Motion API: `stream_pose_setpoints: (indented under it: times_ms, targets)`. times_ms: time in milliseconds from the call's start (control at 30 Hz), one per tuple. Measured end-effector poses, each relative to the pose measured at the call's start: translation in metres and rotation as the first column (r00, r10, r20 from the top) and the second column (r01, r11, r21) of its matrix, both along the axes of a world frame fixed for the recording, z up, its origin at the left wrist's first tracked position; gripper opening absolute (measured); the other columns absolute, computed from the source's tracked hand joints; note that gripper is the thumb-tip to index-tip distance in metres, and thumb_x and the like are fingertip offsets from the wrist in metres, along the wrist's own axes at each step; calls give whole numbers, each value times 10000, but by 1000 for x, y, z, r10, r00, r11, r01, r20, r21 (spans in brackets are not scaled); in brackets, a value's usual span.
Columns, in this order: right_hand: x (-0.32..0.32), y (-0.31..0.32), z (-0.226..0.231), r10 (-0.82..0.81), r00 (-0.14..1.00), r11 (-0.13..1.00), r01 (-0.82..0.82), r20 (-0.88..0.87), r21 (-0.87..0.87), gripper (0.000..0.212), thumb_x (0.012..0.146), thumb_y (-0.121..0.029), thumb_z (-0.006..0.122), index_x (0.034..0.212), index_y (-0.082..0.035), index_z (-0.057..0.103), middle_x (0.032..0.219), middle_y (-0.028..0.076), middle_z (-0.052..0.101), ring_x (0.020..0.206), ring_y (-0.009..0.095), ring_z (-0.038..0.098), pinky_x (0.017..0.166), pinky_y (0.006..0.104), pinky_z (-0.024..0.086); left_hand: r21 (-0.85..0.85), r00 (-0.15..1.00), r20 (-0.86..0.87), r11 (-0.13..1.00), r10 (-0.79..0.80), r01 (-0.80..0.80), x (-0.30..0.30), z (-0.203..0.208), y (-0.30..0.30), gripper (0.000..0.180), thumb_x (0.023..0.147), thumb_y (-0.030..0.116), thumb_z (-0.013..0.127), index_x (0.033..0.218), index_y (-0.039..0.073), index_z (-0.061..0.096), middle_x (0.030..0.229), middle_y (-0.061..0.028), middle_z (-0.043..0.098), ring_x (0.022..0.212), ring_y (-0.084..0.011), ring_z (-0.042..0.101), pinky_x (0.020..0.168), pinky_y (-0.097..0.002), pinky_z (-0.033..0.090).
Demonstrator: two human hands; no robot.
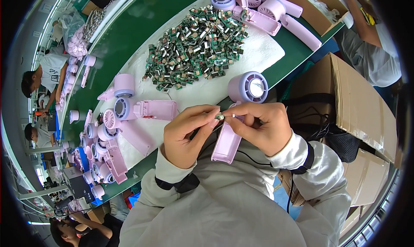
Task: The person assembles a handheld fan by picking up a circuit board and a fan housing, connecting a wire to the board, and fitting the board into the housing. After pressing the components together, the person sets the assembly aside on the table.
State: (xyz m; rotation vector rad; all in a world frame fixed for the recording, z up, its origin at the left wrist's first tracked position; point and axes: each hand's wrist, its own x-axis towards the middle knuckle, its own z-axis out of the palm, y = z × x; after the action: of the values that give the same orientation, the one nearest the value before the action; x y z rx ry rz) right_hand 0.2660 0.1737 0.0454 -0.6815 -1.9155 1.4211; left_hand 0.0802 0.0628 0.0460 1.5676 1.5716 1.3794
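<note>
My left hand (188,132) pinches a small green circuit board (220,116) between thumb and fingertips. Close beside it, my right hand (263,125) is closed on a thin wire with a tiny white connector (233,115). The fingers partly hide where wire and board meet. Under both hands lies a pink handheld fan, its open, hollow handle (226,145) pointing toward me and its round lilac-rimmed head (248,87) away. A large heap of similar circuit boards (194,48) covers the white sheet beyond my hands.
Several pink fans and handle shells (155,110) crowd the left of the green table (125,44); more fan parts (271,9) lie at the far right beside an open carton (319,9). Cardboard boxes (362,104) and a black bag (343,145) stand to my right. Other people sit nearby.
</note>
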Motion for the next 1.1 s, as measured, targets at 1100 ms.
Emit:
stream_pose_setpoints:
  times_ms: [1100]
  targets:
    - [-22, 3, -15, 90, 992, 991, -79, -92, 109, 208, 816, -23, 802, 1019, -70, 802, 612, 4, 558, 503, 92, 485, 491, 261, 390, -190, 825, 563, 979, 49, 71, -23, -26, -10, 235, 985, -49, 619, 1212, -28, 673, 1205, -187, 693, 1057, -236, 703, 865, -315, 608]
